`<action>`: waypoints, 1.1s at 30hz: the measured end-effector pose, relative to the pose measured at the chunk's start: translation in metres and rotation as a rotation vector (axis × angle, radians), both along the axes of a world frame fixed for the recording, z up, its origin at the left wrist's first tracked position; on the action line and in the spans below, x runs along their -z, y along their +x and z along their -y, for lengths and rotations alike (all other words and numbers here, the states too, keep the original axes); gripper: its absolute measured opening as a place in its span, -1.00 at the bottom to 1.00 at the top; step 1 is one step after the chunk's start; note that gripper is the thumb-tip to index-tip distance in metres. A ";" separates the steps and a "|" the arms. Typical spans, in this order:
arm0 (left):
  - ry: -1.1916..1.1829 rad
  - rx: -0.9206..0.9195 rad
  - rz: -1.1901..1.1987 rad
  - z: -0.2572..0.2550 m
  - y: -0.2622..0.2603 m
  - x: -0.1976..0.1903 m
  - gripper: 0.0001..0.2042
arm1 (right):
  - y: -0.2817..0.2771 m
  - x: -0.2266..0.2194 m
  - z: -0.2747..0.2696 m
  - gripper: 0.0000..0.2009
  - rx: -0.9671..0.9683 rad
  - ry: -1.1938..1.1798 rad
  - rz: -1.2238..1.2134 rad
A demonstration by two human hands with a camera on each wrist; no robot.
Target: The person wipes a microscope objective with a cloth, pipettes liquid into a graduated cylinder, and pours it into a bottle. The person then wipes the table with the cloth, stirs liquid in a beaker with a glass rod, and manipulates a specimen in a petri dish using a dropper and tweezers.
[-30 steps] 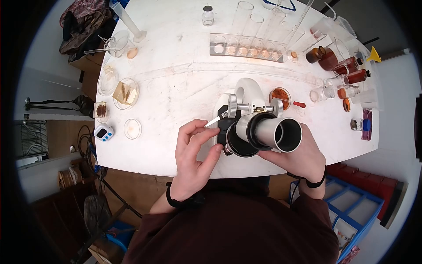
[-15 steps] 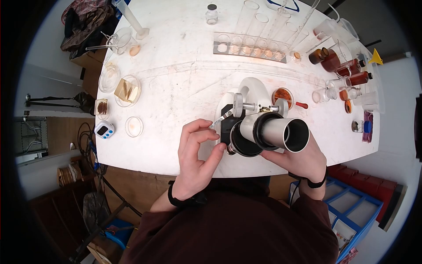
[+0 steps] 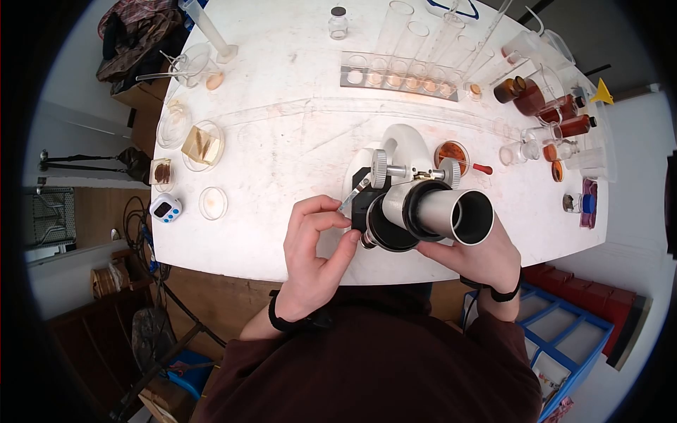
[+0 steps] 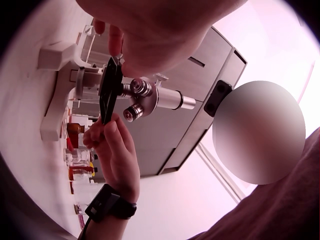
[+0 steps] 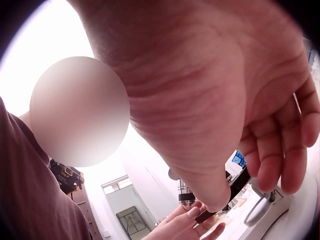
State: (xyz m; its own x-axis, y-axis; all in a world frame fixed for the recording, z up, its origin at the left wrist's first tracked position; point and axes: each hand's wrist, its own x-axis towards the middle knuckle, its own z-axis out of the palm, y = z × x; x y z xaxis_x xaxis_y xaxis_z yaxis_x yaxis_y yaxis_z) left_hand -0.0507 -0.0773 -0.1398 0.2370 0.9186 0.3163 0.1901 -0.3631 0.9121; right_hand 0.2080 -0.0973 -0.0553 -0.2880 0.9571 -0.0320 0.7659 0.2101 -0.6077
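A white microscope (image 3: 403, 141) with a silver tube (image 3: 437, 211) stands near the table's front edge. At the left edge of its black stage (image 3: 361, 218), my left hand (image 3: 314, 247) has its thumb on the stage and bent fingers close beside it. A thin shiny clip (image 3: 355, 194) sticks out from the stage, its outer end at the left index fingertip. My right hand (image 3: 479, 247) is partly hidden behind the tube. In the left wrist view it pinches the lower side of the stage (image 4: 109, 95), near the objective lenses (image 4: 140, 86).
A dish of orange-brown liquid (image 3: 451, 154) with a red-bulbed dropper (image 3: 482, 169) lies right of the microscope. Behind stands a test-tube rack (image 3: 395, 86). Brown bottles (image 3: 508, 90) crowd the far right; petri dishes (image 3: 213, 203) and a white timer (image 3: 166, 209) are left.
The shiny clip's outer end has swung slightly down toward the front edge, and the left fingers have shifted slightly with it. The right hand keeps its place at the microscope.
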 end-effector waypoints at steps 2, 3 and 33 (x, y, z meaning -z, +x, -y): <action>0.015 -0.007 -0.011 -0.001 -0.001 -0.001 -0.74 | 0.001 0.002 0.000 -0.63 0.001 0.003 -0.015; 0.031 -0.014 -0.023 -0.001 -0.001 -0.001 -0.72 | 0.001 0.003 0.001 -0.63 0.002 0.007 -0.030; 0.044 -0.012 0.031 0.000 0.003 0.004 -0.68 | 0.000 0.006 0.005 -0.65 0.014 0.067 -0.058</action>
State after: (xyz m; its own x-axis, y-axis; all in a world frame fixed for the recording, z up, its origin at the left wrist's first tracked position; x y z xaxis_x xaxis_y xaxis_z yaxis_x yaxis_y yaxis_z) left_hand -0.0480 -0.0769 -0.1437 0.2155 0.9064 0.3634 0.1670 -0.4009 0.9008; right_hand 0.2080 -0.1026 -0.0618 -0.2744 0.9604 0.0483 0.7330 0.2414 -0.6359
